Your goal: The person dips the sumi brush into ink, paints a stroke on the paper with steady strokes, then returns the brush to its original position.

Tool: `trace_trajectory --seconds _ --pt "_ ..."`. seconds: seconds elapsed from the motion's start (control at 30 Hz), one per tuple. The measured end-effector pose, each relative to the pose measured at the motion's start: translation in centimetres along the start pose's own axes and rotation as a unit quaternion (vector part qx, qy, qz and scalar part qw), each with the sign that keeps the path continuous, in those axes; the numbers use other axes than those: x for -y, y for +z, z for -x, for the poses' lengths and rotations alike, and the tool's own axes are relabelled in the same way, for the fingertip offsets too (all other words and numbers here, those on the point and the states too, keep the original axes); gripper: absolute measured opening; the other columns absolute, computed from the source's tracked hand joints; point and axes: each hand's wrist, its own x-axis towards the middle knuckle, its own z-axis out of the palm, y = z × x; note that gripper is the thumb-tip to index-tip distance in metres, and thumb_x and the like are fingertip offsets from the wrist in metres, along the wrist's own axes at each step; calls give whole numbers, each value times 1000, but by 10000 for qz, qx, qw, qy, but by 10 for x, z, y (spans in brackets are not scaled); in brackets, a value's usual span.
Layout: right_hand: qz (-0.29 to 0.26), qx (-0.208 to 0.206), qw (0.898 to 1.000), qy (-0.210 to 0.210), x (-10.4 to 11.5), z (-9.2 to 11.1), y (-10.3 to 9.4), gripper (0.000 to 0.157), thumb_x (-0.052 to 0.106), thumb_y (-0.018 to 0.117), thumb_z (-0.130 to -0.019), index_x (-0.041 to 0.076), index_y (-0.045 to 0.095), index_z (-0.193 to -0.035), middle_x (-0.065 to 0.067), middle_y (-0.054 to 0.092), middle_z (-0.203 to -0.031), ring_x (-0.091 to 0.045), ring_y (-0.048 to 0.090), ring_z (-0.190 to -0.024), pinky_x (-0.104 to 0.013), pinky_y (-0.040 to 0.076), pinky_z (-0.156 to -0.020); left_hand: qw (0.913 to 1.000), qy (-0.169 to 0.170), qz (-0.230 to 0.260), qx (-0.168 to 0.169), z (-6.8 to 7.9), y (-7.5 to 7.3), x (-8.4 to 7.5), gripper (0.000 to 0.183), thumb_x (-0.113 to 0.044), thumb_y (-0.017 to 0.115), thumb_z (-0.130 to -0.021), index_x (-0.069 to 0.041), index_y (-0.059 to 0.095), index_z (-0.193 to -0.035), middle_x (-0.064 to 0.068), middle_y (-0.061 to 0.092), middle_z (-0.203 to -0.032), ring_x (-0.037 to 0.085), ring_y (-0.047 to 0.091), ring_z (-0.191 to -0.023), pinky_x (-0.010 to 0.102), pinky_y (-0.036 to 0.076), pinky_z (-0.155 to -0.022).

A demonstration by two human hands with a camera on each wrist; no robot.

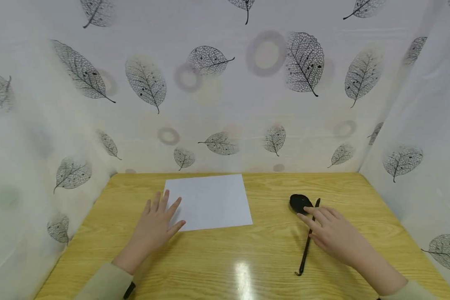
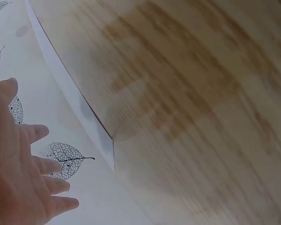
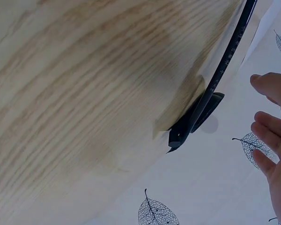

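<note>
At the near edge of the scene, a pale beige cloth sleeve [image 1: 106, 281] comes in from the left, a small black band [image 1: 129, 290] beside its cuff, and a matching sleeve [image 1: 410, 291] from the right. Beneath them lies a glossy yellow wood-grain table [image 1: 210, 262], with a bright reflection at its near middle.

On the right, a slender black rod [image 1: 306, 246] with light markings and a small loop at its near end slants away across the table. The right hand [image 1: 331, 233] is over its far part, fingers loosely extended, grasping nothing. Just left of the rod's far end sits a rounded black dish-like piece [image 1: 299, 202]; whether the two touch is unclear.

To the left, the left hand [image 1: 155, 223] is spread and released, its fingers over the left edge of a rectangular white paper sheet [image 1: 213, 202]. The sheet lies flat, left of the dish-like piece and well apart from it, near the table's far edge. Beyond stands a whitish curtain [image 1: 225, 104] printed with black skeleton leaves and pale rings.
</note>
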Motion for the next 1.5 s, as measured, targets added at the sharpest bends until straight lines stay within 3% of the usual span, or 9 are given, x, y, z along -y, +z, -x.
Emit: trace_trajectory --seconds 0.13,0.23,0.27,0.37,0.43,0.53,0.77,1.1,1.5 --pt "-52 -155 9997 -159 3 4 7 31 24 48 -112 10 71 -128 -16 72 -123 -32 71 -108 -51 59 -92 9997 -7 91 210 -1 3 2 68 -49 63 -104 -10 50 -158 34 33 -167 57 29 -156 73 31 -122" --pt "-4 -271 9993 -272 5 6 13 73 28 2 -117 11 72 -123 -13 73 -117 -29 71 -103 -49 59 -89 9992 -17 173 365 -1 6 3 66 -47 62 -105 -8 51 -157 34 35 -166 57 30 -155 73 32 -121" --pt "6 -237 9993 -298 5 6 14 73 27 1 -117 11 72 -122 -13 73 -116 -29 71 -103 -49 59 -89 9989 -22 207 414 -1 7 4 66 -46 62 -105 -7 50 -157 34 35 -166 57 30 -155 73 32 -121" --pt "-69 -165 9992 -367 6 8 16 54 21 19 -115 10 72 -123 -13 72 -117 -30 70 -104 -48 59 -90 9982 -27 261 531 -3 11 6 66 -45 61 -107 -6 49 -158 34 35 -166 57 31 -154 73 31 -122" --pt "-143 -148 9989 -421 5 9 17 41 14 35 -104 9 71 -124 -14 72 -118 -31 70 -105 -48 59 -91 9979 -16 297 571 -4 14 7 65 -43 60 -107 -5 48 -158 35 34 -166 58 31 -154 73 31 -122" --pt "-196 -163 9983 -515 5 10 20 41 9 47 -88 9 71 -122 -13 72 -118 -30 69 -105 -47 58 -92 9973 -13 356 646 -4 17 8 64 -42 58 -108 -4 47 -159 36 33 -166 59 29 -154 74 29 -122" --pt "-52 -262 9966 -786 6 8 27 32 7 61 -79 9 71 -110 -9 72 -110 -26 67 -100 -45 56 -92 9952 -26 458 868 -4 18 11 63 -39 57 -109 -1 46 -159 39 32 -165 61 29 -153 75 29 -122" --pt "68 -297 9958 -864 2 9 35 23 8 61 -79 10 72 -100 -3 69 -102 -22 64 -95 -43 55 -89 9896 32 549 1330 -4 15 11 67 -35 62 -107 6 44 -157 41 35 -162 60 36 -150 75 31 -120" --pt "240 -523 9921 -1111 -2 6 39 21 8 57 -81 7 73 -93 -2 63 -92 -20 58 -85 -39 51 -83 9892 107 461 1386 -5 20 14 67 -35 60 -108 7 41 -158 41 33 -163 61 35 -150 74 32 -121"
